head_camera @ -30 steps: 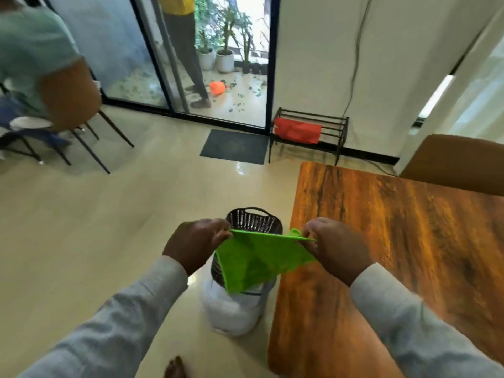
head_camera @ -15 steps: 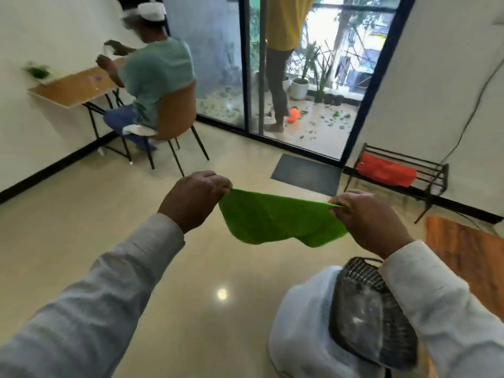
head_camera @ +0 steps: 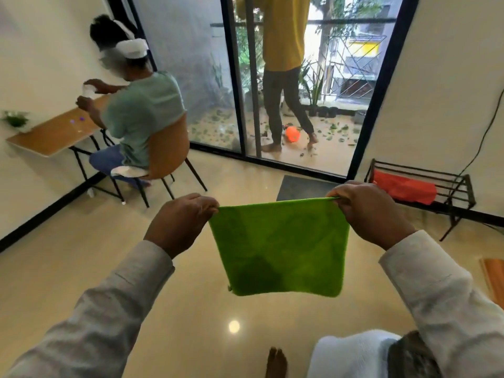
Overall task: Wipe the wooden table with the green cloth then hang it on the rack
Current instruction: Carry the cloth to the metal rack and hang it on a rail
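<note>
The green cloth hangs spread flat in the air in front of me, above the shiny floor. My left hand pinches its upper left corner and my right hand pinches its upper right corner. The black metal rack stands against the right wall, beyond my right hand, with a red cloth draped on it. Only a sliver of the wooden table shows at the right edge.
A person sits on a chair at a small desk on the left. Another person stands behind the glass sliding door. A dark doormat lies ahead. A black basket on white fabric is at the bottom right.
The view has turned left, away from the wooden table toward the door and rack. The cloth, first bunched between my hands, now hangs stretched out flat.
</note>
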